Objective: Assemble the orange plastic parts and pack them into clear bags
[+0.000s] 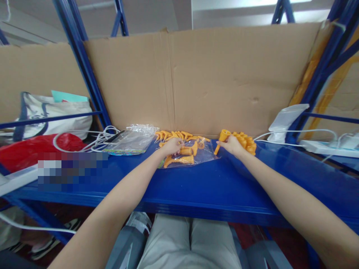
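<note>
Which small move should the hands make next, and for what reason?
Probably the right hand should carry its orange piece left toward the clear bag: it grips that piece, and the left hand is at the bag, where other orange pieces lie.

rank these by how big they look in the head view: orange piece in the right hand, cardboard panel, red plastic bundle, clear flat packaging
1. Cardboard panel
2. Red plastic bundle, cut off at the left edge
3. Clear flat packaging
4. Orange piece in the right hand, partly hidden
</note>
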A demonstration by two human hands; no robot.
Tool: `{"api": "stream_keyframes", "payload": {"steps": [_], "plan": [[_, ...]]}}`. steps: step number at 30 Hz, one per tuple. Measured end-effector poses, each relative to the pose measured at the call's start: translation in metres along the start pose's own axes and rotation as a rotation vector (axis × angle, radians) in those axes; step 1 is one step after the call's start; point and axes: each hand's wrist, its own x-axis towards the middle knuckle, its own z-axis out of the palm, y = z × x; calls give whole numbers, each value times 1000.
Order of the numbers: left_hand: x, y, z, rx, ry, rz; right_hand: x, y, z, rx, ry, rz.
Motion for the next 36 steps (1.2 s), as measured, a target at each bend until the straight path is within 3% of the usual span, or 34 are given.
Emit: {"api": "stream_keyframes", "payload": {"steps": [2, 5, 7, 9, 16, 23, 30, 36], "plan": [[0, 0, 0, -4, -6, 2, -3, -6, -2, -71, -87, 64], [0, 0, 0, -4, -8, -1, -9, -23, -13, -264, -75, 107], [0, 0, 0, -9, -3, 0, -14, -37, -22, -448, -48, 44], [0, 0, 0, -13, 2, 7, -19, -50, -31, -571, -118, -45], [-1, 0, 1, -15, 10, 11, -32, -77, -38, -694, -387, -168], [-2, 3, 2, -40, 43, 38, -30, -80, -36, -618, -381, -242], [0, 3, 2, -86, 50, 53, -23, -69, -26, -287, -298, -286], [1, 2, 4, -116, 84, 64, -24, -69, -24, -60, -322, -342]]}}
